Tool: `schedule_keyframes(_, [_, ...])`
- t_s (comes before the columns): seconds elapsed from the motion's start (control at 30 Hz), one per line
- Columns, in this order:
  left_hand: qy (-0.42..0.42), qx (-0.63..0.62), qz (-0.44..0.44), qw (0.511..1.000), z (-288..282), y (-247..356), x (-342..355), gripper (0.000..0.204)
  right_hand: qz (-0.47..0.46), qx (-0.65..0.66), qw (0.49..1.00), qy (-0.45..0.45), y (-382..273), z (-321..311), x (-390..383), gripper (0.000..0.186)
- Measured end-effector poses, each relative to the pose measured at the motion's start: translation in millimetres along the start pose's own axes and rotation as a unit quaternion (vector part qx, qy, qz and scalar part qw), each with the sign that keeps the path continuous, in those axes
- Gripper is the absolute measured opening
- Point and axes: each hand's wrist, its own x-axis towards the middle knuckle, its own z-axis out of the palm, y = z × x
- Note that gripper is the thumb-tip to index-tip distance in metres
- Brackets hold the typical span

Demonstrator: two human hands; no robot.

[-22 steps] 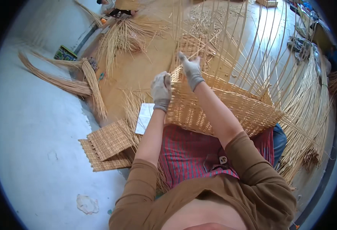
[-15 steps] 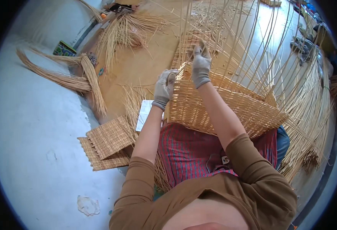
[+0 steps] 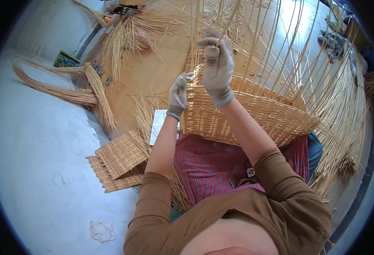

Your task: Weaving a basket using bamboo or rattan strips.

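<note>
One woven basket, long axis left-to-right

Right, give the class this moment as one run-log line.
Left hand: at woven basket, left edge; Right hand: raised, at upright cane; Striped cloth: below basket

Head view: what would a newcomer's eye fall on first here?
Probably the large woven basket just right of centre, with the gloved left hand at its left end and the gloved right hand over its rim. Next come the red striped cloth across the lap and the pale reed bundle at right.
</note>
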Motion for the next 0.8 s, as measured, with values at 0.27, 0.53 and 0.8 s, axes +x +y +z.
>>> schedule_keyframes(0.27, [-0.066, 0.14, 0.009, 0.988, -19, 24, -6, 0.054, 0.253, 0.185, 0.944, -0.102, 23, -86, -70, 0.06])
schedule_keyframes(0.53, [0.004, 0.343, 0.148, 0.928, -27, 55, -4, 0.044, 0.272, 0.189, 0.941, -0.067, 18, -71, -53, 0.057])
schedule_keyframes(0.8, [0.018, 0.386, 0.156, 0.909, -18, 48, 1, 0.049, 0.256, 0.206, 0.943, -0.053, 22, -33, -26, 0.055])
